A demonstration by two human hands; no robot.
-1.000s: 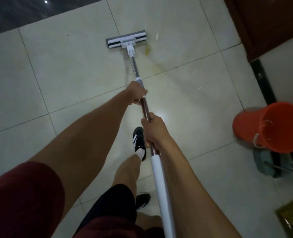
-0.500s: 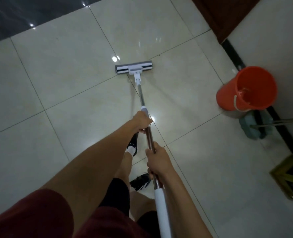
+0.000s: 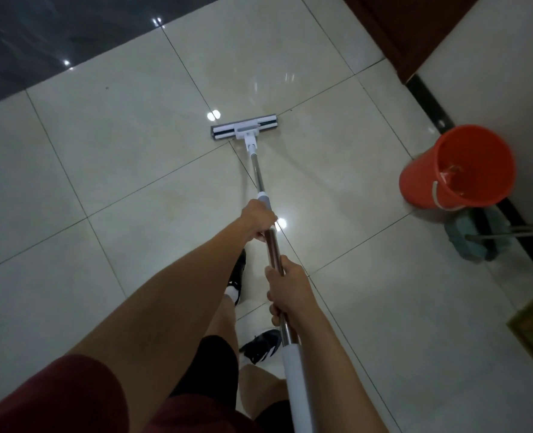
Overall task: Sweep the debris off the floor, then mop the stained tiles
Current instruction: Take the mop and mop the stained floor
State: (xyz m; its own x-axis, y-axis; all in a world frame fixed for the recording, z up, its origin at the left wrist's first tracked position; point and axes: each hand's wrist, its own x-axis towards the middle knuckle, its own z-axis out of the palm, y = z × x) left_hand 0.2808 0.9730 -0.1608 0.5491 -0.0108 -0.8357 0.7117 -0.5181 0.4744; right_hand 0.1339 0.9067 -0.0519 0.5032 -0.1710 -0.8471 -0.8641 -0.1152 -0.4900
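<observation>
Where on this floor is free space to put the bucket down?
Free: the tiles left of the mop head, up to the dark floor. Crowded: by the wall, around the bucket and green mop.

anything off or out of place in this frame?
Mostly fine. Both hands, left hand and right hand, grip the mop, its head flat on the tiles. One oddity: a second, green mop lies on the floor beside the orange bucket.
</observation>
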